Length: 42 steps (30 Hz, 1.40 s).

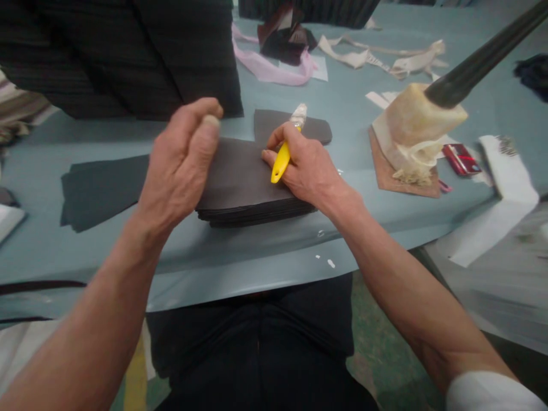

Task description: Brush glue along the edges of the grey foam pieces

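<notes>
My right hand is closed around the yellow handle of a paintbrush, whose bristle end is coated in white and points away from me. Beneath it lies a stack of dark grey rectangular sheets, its layered edges facing me. At the stack's left side is my left hand, thumb and forefinger brought together; its other fingers are hidden, so anything it pinches cannot be made out. More dark sheets lie fanned out to the left of that hand. Another dark piece with rounded corners rests behind the brush.
Tall dark stacks stand at the back left of the blue-grey table. To the right, a whitish container with a thick dark handle sits on a brown board, beside a red box. Pink and cream strips lie behind.
</notes>
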Available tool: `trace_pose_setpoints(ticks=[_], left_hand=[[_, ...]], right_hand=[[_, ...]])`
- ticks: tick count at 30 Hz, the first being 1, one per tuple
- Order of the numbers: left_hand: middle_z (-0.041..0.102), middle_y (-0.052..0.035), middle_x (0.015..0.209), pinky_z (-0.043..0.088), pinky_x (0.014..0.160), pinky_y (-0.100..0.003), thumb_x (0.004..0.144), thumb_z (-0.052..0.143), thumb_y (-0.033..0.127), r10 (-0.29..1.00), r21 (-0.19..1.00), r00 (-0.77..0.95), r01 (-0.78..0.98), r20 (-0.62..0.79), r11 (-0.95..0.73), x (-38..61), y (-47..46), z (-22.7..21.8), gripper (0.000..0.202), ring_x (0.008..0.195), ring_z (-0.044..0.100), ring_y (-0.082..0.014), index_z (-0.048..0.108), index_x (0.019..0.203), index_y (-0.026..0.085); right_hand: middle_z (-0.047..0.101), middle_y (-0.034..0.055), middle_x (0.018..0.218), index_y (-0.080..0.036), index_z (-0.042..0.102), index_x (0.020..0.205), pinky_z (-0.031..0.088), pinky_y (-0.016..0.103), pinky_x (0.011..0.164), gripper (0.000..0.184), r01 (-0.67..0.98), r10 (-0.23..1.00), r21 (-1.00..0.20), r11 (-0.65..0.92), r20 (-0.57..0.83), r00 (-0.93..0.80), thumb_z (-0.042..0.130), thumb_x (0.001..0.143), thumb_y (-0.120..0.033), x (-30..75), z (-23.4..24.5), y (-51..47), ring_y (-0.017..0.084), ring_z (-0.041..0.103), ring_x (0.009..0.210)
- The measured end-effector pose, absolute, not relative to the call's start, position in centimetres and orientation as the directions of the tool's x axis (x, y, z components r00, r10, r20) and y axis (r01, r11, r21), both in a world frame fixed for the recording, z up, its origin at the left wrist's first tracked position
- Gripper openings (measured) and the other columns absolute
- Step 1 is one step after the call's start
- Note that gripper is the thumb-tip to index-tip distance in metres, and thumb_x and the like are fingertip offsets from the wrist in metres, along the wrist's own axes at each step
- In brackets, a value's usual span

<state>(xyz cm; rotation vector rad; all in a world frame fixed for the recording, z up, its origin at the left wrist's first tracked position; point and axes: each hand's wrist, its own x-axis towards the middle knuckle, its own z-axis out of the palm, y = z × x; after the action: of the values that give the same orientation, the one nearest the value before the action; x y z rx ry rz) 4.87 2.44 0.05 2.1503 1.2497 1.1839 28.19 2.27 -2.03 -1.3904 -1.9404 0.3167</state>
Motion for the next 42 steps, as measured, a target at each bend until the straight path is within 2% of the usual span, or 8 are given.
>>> trace_pose_setpoints(ticks=[3, 10, 14, 20, 31, 36, 39, 42], left_hand=[[0.065, -0.0103, 0.153, 0.057, 0.116, -0.046, 0.097, 0.035, 0.090, 0.863, 0.818, -0.052, 0.353, 0.502, -0.455, 4.1, 0.0, -3.5, 0.085, 0.133, 0.069, -0.0285, 0.053, 0.150, 0.027], [0.061, -0.0073, 0.158, 0.045, 0.128, -0.054, 0.080, 0.046, 0.103, 0.893, 0.743, 0.009, 0.551, 0.450, -0.380, 3.0, -3.1, -7.7, 0.101, 0.153, 0.052, -0.0385, 0.053, 0.155, 0.035], [0.056, -0.0137, 0.163, 0.041, 0.130, -0.056, 0.076, 0.047, 0.105, 0.907, 0.717, 0.080, 0.585, 0.414, -0.379, 2.3, -2.2, -7.0, 0.115, 0.154, 0.048, -0.0423, 0.049, 0.159, 0.026], [0.063, -0.0168, 0.154, 0.049, 0.122, -0.049, 0.082, 0.043, 0.101, 0.892, 0.721, 0.124, 0.546, 0.435, -0.428, 2.1, -1.8, -6.8, 0.113, 0.144, 0.057, -0.0386, 0.052, 0.157, 0.016], [0.069, -0.0077, 0.148, 0.050, 0.120, -0.050, 0.078, 0.052, 0.101, 0.927, 0.827, 0.041, 0.438, 0.372, -0.351, 2.6, -1.6, -7.6, 0.107, 0.138, 0.061, -0.0388, 0.058, 0.152, 0.024], [0.065, -0.0100, 0.152, 0.046, 0.123, -0.053, 0.082, 0.054, 0.097, 0.927, 0.832, 0.072, 0.421, 0.367, -0.362, 2.5, -1.7, -8.0, 0.102, 0.143, 0.058, -0.0403, 0.055, 0.154, 0.025], [0.060, -0.0121, 0.158, 0.047, 0.123, -0.053, 0.081, 0.041, 0.102, 0.918, 0.823, 0.045, 0.428, 0.394, -0.374, 2.2, -1.6, -8.4, 0.106, 0.145, 0.056, -0.0392, 0.055, 0.154, 0.026], [0.063, -0.0148, 0.155, 0.059, 0.106, -0.051, 0.077, 0.018, 0.108, 0.906, 0.864, -0.138, 0.386, 0.401, -0.323, 1.9, -1.5, -7.6, 0.118, 0.129, 0.069, -0.0358, 0.057, 0.150, 0.024]], right_hand=[[0.072, 0.0014, 0.085, -0.028, 0.063, 0.103, 0.054, 0.044, 0.091, 0.014, 0.730, 0.912, -0.579, 0.363, 0.380, -0.152, 0.070, 0.097, -0.038, 28.2, -1.9, 2.2, 0.029, 0.071, 0.091], [0.073, 0.0034, 0.090, -0.030, 0.061, 0.103, 0.055, 0.046, 0.086, 0.015, 0.767, 0.928, -0.555, 0.323, 0.343, -0.143, 0.068, 0.098, -0.042, 28.1, -1.4, 2.1, 0.031, 0.070, 0.088], [0.073, 0.0052, 0.093, -0.031, 0.059, 0.102, 0.054, 0.047, 0.085, 0.015, 0.813, 0.951, -0.526, 0.250, 0.289, -0.106, 0.067, 0.099, -0.043, 27.7, -0.7, 1.7, 0.034, 0.071, 0.089], [0.073, 0.0063, 0.095, -0.029, 0.059, 0.104, 0.055, 0.050, 0.088, 0.012, 0.839, 0.952, -0.486, 0.246, 0.282, -0.116, 0.062, 0.101, -0.040, 27.4, -0.4, 1.6, 0.035, 0.071, 0.091], [0.073, 0.0052, 0.100, -0.029, 0.059, 0.106, 0.056, 0.052, 0.100, 0.017, 0.766, 0.927, -0.564, 0.309, 0.360, -0.109, 0.067, 0.100, -0.044, 28.3, -2.1, 2.3, 0.034, 0.072, 0.107], [0.073, 0.0056, 0.096, -0.029, 0.061, 0.105, 0.055, 0.057, 0.103, 0.017, 0.745, 0.911, -0.574, 0.341, 0.398, -0.110, 0.068, 0.100, -0.044, 28.4, -2.7, 2.5, 0.035, 0.071, 0.106], [0.073, 0.0056, 0.094, -0.029, 0.062, 0.105, 0.055, 0.055, 0.101, 0.016, 0.737, 0.901, -0.572, 0.360, 0.418, -0.116, 0.068, 0.099, -0.043, 28.5, -3.0, 2.5, 0.034, 0.071, 0.104], [0.073, 0.0053, 0.092, -0.029, 0.062, 0.106, 0.055, 0.051, 0.098, 0.017, 0.742, 0.901, -0.566, 0.359, 0.418, -0.117, 0.067, 0.100, -0.044, 28.5, -3.0, 2.5, 0.033, 0.070, 0.103]])
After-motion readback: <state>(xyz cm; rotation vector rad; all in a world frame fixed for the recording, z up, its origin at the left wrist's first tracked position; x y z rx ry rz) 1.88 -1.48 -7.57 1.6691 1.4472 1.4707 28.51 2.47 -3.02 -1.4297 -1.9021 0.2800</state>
